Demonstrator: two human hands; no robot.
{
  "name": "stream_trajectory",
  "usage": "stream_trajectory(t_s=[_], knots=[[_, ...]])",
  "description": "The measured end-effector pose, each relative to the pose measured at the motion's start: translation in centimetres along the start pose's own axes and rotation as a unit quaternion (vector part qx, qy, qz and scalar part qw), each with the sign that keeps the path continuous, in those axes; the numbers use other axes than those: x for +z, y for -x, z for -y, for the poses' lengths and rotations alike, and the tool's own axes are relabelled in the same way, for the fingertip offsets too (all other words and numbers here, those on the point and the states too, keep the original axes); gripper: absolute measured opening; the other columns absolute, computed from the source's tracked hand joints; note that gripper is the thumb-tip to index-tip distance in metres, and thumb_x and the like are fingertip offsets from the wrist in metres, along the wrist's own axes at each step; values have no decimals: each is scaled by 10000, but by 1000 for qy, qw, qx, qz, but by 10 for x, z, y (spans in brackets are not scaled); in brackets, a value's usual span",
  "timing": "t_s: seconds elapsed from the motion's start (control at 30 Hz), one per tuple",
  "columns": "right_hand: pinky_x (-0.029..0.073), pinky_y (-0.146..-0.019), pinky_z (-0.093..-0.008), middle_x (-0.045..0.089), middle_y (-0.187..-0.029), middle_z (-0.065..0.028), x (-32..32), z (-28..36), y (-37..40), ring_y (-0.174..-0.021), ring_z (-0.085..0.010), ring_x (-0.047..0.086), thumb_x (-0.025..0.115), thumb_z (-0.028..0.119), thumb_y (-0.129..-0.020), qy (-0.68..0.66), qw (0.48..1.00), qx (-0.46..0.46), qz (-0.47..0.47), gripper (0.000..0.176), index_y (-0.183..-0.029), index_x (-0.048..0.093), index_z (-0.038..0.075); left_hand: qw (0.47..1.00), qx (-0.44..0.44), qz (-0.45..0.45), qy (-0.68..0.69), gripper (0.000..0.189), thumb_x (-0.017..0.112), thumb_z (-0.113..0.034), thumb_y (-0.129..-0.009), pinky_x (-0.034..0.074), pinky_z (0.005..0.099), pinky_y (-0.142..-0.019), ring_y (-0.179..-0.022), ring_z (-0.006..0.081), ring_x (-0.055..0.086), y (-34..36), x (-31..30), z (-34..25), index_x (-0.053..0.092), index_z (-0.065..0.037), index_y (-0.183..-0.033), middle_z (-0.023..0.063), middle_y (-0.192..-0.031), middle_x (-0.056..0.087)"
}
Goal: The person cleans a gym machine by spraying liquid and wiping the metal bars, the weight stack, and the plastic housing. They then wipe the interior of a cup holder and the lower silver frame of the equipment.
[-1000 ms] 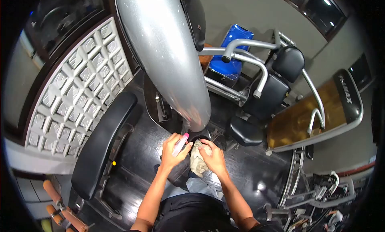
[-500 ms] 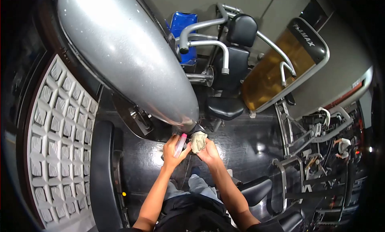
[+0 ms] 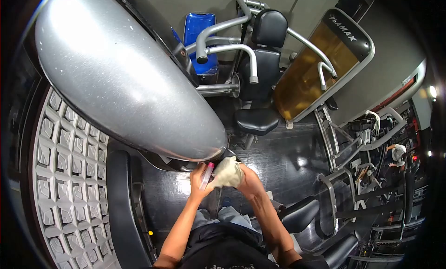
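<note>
Grey wall [image 3: 200, 1] at back — dk shiny floor [image 3: 288, 150] w/ glare [image 3: 302, 162], white lattice panel [image 3: 66, 176] at L.

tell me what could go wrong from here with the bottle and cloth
The bottle might slip from the left hand and fall to the hard-looking floor.
The loosely bunched cloth in the right hand could brush the bottle and knock it, since the two are so close.
Knuckles might bump the silver machine cover, whose lower end sits just ahead of both hands.

Single head-worn view, facing forward and down; hands [image 3: 251, 181] near, below centre; gold-panelled machine [image 3: 312, 66] farther.
</note>
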State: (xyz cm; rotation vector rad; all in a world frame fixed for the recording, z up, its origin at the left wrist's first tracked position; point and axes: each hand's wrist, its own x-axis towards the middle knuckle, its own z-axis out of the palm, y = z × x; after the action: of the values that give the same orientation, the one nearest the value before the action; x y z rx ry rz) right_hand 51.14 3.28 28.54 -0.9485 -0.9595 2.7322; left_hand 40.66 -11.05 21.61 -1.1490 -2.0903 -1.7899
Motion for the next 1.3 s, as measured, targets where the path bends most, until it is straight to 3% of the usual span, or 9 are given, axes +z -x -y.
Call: stream_trajectory(t_s=[0.23, 0.33, 0.43, 0.57, 0.63, 0.8, 0.93, 1.23, 1.3], knots=[[538, -785, -283, 702, -1021, -85, 10, 41, 27, -871, -154, 681, 584, 259, -943, 136, 989, 2, -66, 413, -1251, 600, -17, 995, -95, 8, 5, 336, 805, -137, -717, 459, 336, -544, -558, 233, 575, -4, -1, -18, 609, 27, -935, 114, -699, 580], [506, -733, -254, 704, -864, -16, 4, 58, 24, -794, -75, 619, 577, 300, -963, 485, 868, -101, 13, 402, -1211, 651, -8, 996, -87, 9, 2, 340, 804, -136, -717, 469, 340, -551, -568, 247, 593, -3, -1, -19, 620, 29, -950, 122, -715, 598], [502, -718, -265, 699, -890, -11, 6, 45, 6, -793, -80, 617, 554, 279, -982, 508, 859, -62, 15, 371, -1199, 642, -8, 995, -95, 13, 8, 344, 803, -136, -717, 477, 345, -559, -576, 258, 599, -1, -1, -18, 629, 28, -964, 131, -731, 612], [518, -823, -333, 679, -1019, -69, -21, -1, -22, -913, -164, 656, 491, 249, -1015, 117, 991, 60, 3, 274, -1143, 616, 42, 995, -96, 6, 8, 347, 805, -134, -708, 483, 348, -564, -585, 259, 605, -2, 1, -16, 629, 25, -961, 131, -731, 613], [522, -842, -356, 679, -1022, -86, -32, -4, -33, -927, -187, 660, 478, 254, -1018, 105, 991, 75, 41, 288, -1137, 609, 27, 996, -81, -21, 16, 278, 807, -103, -706, 411, 284, -474, -497, 144, 526, -7, 3, -22, 548, -26, -772, 48, -636, 544], [531, -872, -406, 676, -1025, -122, -33, 4, -46, -934, -245, 663, 462, 282, -1021, 2, 985, 149, 90, 313, -1100, 596, 10, 995, -86, -24, 35, 268, 800, -103, -709, 412, 277, -467, -504, 134, 543, -7, 3, -19, 556, -23, -784, 47, -634, 536], [543, -847, -374, 681, -1046, -116, -24, 9, -31, -929, -230, 674, 484, 272, -1015, 38, 989, 120, 82, 310, -1121, 605, 6, 992, -114, -7, 45, 345, 801, -89, -689, 470, 310, -544, -575, 198, 586, -1, 2, -15, 608, 34, -947, 107, -725, 591], [526, -771, -278, 720, -1002, -96, 11, 71, 15, -827, -187, 696, 607, 276, -941, 301, 952, 28, 48, 353, -1206, 654, 47, 996, -92, -13, -8, 338, 837, -167, -688, 414, 333, -507, -512, 219, 510, -2, 2, -15, 543, -17, -763, 82, -620, 506], [537, -786, -316, 720, -1025, -121, 26, 95, 24, -865, -237, 696, 641, 234, -892, 685, 698, -202, 55, 347, -1213, 669, 105, 996, -92, -23, -2, 345, 836, -171, -689, 406, 336, -503, -511, 222, 505, -3, 3, -16, 529, -23, -744, 82, -621, 507]])
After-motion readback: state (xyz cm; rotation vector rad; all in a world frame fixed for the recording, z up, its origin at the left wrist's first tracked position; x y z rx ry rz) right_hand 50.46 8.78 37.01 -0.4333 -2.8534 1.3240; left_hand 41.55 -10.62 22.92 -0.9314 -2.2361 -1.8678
